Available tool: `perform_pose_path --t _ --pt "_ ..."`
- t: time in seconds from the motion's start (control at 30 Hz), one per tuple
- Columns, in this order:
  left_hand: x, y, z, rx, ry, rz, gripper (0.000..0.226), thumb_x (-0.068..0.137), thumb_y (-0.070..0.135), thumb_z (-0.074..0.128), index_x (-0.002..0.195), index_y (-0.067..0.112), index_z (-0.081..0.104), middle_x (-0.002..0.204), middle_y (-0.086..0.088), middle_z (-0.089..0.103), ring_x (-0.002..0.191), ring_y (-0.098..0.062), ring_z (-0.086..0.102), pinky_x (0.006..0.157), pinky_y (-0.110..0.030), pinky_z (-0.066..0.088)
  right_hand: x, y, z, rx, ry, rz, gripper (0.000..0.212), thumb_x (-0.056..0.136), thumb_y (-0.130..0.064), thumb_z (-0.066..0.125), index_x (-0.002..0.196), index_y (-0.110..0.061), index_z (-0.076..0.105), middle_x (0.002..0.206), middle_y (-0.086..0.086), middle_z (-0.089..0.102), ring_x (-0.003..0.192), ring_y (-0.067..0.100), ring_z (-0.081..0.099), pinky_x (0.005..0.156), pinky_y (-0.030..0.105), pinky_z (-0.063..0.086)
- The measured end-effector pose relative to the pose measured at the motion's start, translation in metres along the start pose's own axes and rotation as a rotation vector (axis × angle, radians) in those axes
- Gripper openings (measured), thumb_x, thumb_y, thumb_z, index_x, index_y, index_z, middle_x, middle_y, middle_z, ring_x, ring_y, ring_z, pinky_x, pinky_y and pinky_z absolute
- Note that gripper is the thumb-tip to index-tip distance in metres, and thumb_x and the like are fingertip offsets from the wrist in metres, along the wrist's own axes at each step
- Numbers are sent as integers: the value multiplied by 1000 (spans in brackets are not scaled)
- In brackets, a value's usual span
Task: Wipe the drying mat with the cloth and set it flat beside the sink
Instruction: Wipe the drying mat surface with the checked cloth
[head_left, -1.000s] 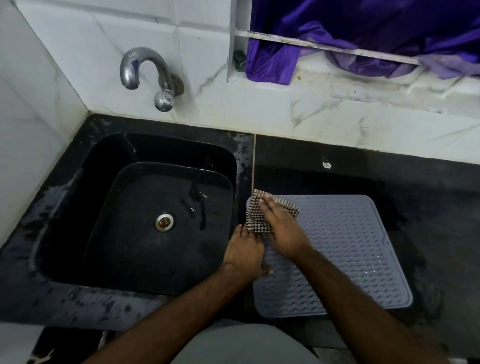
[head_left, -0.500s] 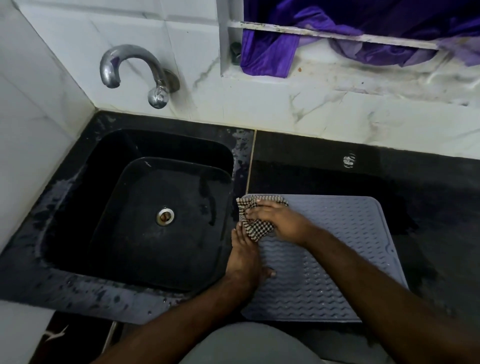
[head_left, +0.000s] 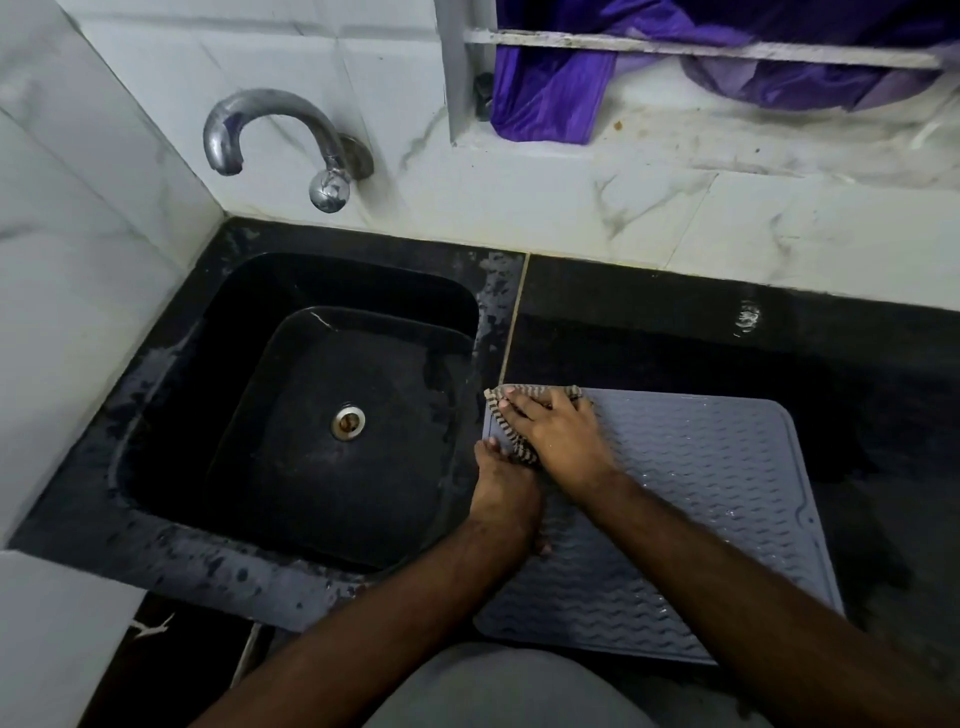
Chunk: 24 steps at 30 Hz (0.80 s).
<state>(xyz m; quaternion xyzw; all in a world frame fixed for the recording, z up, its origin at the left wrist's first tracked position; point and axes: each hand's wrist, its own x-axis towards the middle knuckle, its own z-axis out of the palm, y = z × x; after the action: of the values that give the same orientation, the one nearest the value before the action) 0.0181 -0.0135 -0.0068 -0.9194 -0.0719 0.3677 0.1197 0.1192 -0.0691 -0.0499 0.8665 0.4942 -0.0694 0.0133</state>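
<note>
The mat (head_left: 691, 519) lies flat on the counter just right of the sink (head_left: 306, 415), its unwiped stretch running right, away from the sink. Nearest the viewer, the left hand (head_left: 506, 493) presses its sink-side edge with straight fingers. Beyond it, at the far sink-side corner, the right hand (head_left: 558, 436) presses the cloth (head_left: 511, 441) down, fingers extended flat; the next stroke likely sweeps right.

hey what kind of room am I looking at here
Most likely a home kitchen: a black sink set in a dark counter, a wall tap on marble-look tiles, and a grey drying mat beside the sink.
</note>
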Motion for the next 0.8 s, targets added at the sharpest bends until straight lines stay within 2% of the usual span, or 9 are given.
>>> perform_pose_path --t 0.1,0.27,0.37,0.47,0.53,0.6,0.7,0.8 --pt "3 0 -10 -11 -13 7 114 69 80 67 148 3 38 152 -24 42 142 -48 32 113 -61 23 -15 18 0 -18 6 64 60 99 -31 49 155 -36 28 162 -13 27 124 27 38 103 49 38" --pt "3 0 -13 42 -21 35 105 70 82 64 140 6 47 142 -19 53 134 -44 44 109 -61 29 -49 61 0 -43 -14 217 61 99 -27 50 154 -39 27 160 -15 30 126 25 39 102 44 36" --pt "1 -3 -14 36 -3 48 107 71 84 62 141 5 47 144 -20 51 136 -44 43 112 -60 27 -65 78 1 -32 -9 328 60 96 -28 53 151 -41 34 158 -16 35 127 24 39 102 43 37" --pt "-2 -1 -14 -70 14 -28 117 72 93 42 146 2 43 152 -26 42 143 -44 34 114 -59 22 -62 76 -3 61 0 378 57 94 -26 55 148 -39 41 154 -15 41 132 21 36 106 43 34" --pt "-1 8 -16 -235 105 -106 124 77 92 32 152 -6 26 158 -32 26 147 -45 23 118 -59 18 -54 65 -7 179 -9 372 64 87 -24 62 147 -37 43 155 -14 41 142 20 30 111 48 28" --pt "3 20 -14 -354 219 -83 130 79 90 35 153 -11 1 161 -35 4 152 -45 8 122 -57 10 -50 54 -5 251 -30 339 72 85 -24 62 151 -37 37 160 -12 32 149 20 22 118 50 17" --pt "11 34 -7 -494 167 9 144 70 90 52 153 -7 -14 162 -30 -14 152 -43 -8 123 -57 8 -57 49 5 244 -12 316 71 90 -25 53 154 -40 27 164 -12 22 151 21 16 120 49 11" --pt "18 37 -4 -494 132 -3 155 60 89 63 151 -2 -24 161 -31 -19 151 -45 -10 121 -59 12 -58 63 3 238 -4 317 62 98 -32 49 153 -45 24 161 -18 25 148 13 21 115 44 17"
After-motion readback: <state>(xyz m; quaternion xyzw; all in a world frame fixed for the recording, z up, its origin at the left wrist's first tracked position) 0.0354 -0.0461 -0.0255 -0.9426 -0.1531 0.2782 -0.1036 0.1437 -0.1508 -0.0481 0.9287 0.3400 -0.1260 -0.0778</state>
